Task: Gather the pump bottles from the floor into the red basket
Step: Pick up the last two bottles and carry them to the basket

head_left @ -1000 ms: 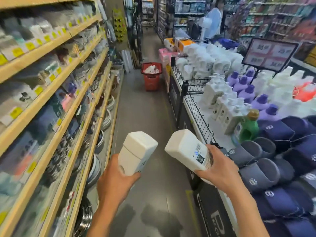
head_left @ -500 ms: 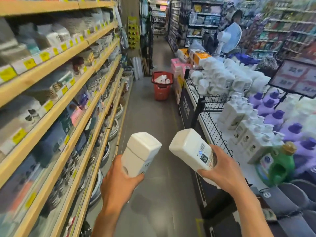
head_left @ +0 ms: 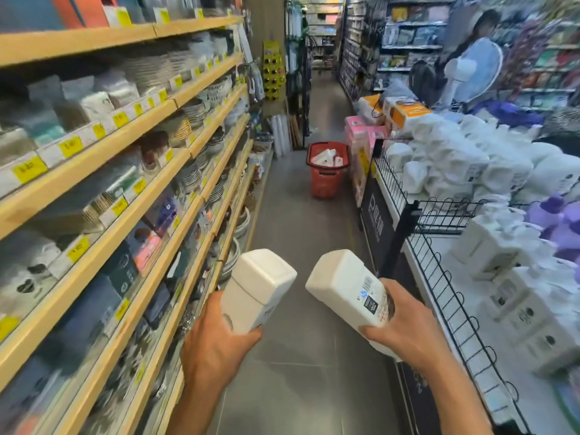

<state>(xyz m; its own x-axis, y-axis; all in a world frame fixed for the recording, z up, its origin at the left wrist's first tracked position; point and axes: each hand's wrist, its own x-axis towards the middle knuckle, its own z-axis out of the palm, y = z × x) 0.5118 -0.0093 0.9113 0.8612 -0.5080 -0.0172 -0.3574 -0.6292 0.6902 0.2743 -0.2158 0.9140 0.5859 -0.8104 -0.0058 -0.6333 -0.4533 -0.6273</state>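
I carry 2 pump bottles base-forward: my left hand (head_left: 216,340) grips one bottle (head_left: 255,290), my right hand (head_left: 398,328) clamps the other (head_left: 346,288). The red basket (head_left: 328,169) sits mid-frame, well ahead. I'd keep both grips firm, then lower each bottle in gently.
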